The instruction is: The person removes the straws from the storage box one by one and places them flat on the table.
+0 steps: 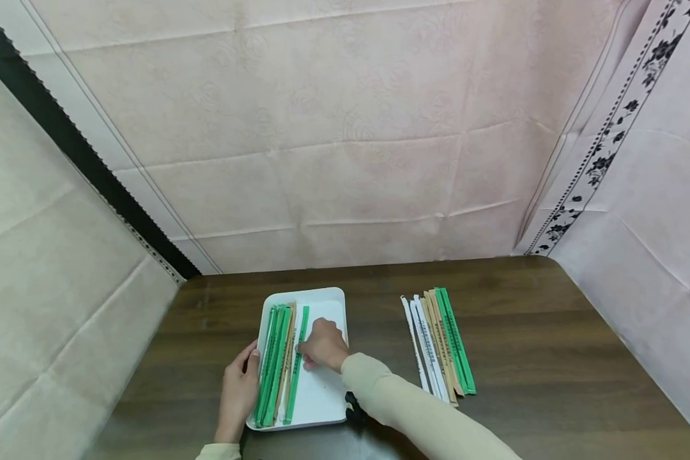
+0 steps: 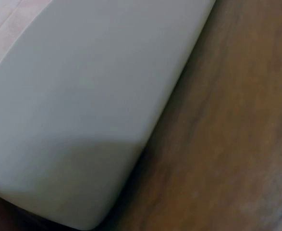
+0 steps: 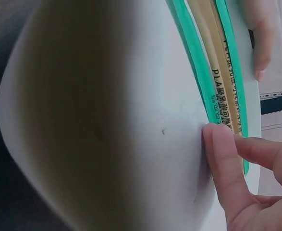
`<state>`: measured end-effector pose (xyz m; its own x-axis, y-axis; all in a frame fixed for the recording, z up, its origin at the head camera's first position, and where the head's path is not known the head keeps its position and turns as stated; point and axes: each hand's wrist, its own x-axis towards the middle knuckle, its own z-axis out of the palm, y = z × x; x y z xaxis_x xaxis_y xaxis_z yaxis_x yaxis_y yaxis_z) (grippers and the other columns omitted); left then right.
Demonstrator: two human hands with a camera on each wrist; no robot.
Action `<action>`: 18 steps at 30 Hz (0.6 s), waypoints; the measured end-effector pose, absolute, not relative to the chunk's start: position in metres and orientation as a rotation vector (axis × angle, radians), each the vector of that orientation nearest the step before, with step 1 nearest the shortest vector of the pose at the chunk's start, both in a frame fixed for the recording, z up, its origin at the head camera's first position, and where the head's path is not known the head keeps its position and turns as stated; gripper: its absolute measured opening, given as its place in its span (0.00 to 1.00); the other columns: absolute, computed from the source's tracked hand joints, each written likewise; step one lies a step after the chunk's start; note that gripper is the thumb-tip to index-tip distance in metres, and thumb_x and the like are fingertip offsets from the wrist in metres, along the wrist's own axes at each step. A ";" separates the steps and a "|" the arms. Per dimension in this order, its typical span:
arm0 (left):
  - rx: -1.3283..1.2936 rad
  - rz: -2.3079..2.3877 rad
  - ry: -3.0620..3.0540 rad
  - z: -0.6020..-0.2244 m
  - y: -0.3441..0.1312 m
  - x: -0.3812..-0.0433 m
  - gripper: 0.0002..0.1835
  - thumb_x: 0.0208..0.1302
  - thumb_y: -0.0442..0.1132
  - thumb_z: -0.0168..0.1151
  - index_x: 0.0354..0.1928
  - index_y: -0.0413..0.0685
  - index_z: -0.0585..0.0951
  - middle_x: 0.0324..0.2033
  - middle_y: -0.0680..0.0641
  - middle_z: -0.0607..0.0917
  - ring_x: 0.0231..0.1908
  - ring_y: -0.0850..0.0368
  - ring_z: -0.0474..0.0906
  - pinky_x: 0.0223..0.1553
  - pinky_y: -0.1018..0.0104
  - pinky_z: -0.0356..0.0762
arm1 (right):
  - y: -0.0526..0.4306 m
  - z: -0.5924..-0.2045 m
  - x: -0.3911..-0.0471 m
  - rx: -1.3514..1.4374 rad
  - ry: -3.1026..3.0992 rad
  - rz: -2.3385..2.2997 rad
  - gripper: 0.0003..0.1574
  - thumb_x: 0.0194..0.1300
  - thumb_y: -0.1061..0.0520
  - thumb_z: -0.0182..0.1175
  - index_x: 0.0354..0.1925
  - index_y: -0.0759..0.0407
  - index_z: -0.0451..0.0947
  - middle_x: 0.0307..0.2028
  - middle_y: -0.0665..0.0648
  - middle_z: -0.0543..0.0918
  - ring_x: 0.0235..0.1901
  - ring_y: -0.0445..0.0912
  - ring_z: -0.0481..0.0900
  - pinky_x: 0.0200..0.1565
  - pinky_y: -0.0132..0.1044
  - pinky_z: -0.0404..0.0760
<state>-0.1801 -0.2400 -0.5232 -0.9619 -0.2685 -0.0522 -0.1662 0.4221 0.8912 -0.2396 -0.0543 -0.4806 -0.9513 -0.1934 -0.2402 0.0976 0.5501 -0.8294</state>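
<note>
A smooth white tray [image 1: 322,399] with round corners sits low in the middle of the frame, on a brown wooden worktop [image 1: 540,358] with a stripy grain. Creased pale cloth [image 1: 345,96] hangs behind. On the tray lies a long, thin, flat green strip [image 1: 291,399], just right of brown and green strips [image 1: 271,364]. The right hand [image 1: 324,345] pinches its edge, thumb and finger together. The left hand [image 1: 238,390] holds the tray's left rim, near the strips.
</note>
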 end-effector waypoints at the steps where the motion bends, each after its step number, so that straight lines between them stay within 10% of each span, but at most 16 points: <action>1: 0.390 -1.592 -2.565 -0.523 -0.240 -0.180 0.30 0.87 0.51 0.42 0.78 0.40 0.68 0.74 0.31 0.71 0.68 0.36 0.73 0.65 0.38 0.71 | -0.055 -0.481 -0.240 -0.087 2.496 -1.350 0.18 0.68 0.61 0.71 0.22 0.64 0.79 0.15 0.59 0.83 0.12 0.45 0.82 0.19 0.27 0.73; 18: 0.378 -1.605 -2.550 -0.523 -0.237 -0.179 0.28 0.87 0.48 0.42 0.78 0.39 0.68 0.73 0.31 0.71 0.67 0.37 0.74 0.64 0.40 0.73 | -0.056 -0.481 -0.237 -0.199 2.484 -1.299 0.18 0.71 0.59 0.69 0.23 0.62 0.79 0.15 0.59 0.83 0.12 0.45 0.81 0.21 0.29 0.74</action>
